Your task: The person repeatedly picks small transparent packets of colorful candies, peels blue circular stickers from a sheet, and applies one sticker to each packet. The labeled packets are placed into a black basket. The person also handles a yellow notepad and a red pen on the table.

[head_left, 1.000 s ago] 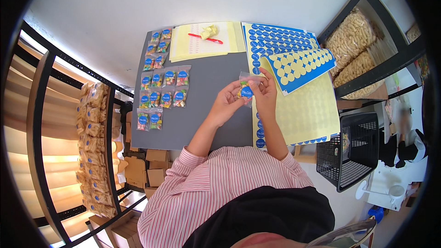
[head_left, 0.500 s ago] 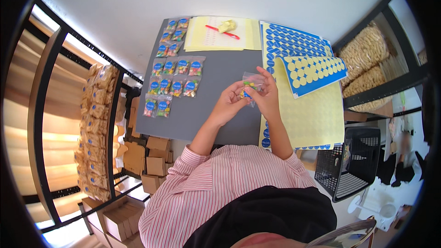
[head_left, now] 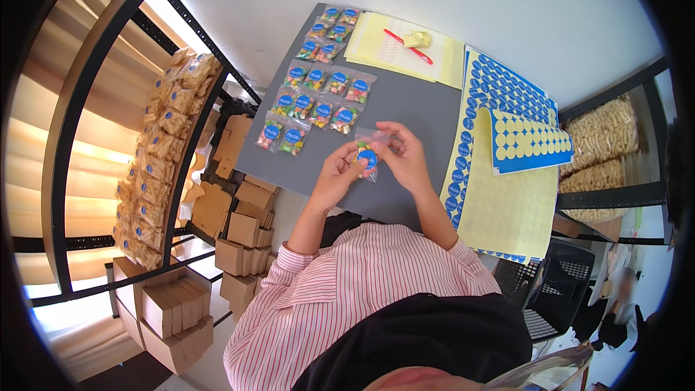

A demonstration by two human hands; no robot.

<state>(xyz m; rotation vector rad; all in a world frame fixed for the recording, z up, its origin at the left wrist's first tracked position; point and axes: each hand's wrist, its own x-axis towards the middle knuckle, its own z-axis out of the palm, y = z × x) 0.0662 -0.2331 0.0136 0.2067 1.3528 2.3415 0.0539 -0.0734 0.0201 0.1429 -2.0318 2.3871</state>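
Both hands, left hand (head_left: 339,174) & right hand (head_left: 405,158), pinch one clear candy bag (head_left: 369,153) w/ blue sticker above the grey counter (head_left: 405,112); sticker-pressing step, I judge. Next: lay it beside labelled bags (head_left: 313,101), far left.

Sealed packets (head_left: 318,94) left on table (head_left: 413,112), sticker sheets (head_left: 507,108) right, held packet (head_left: 367,156) between

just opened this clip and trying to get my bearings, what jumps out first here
At the middle of the grey table, the left hand and right hand hold one small clear bag of coloured sweets with a round blue sticker. Rows of matching stickered bags lie to the left on the table, and big sheets of blue stickers spread out to the right.
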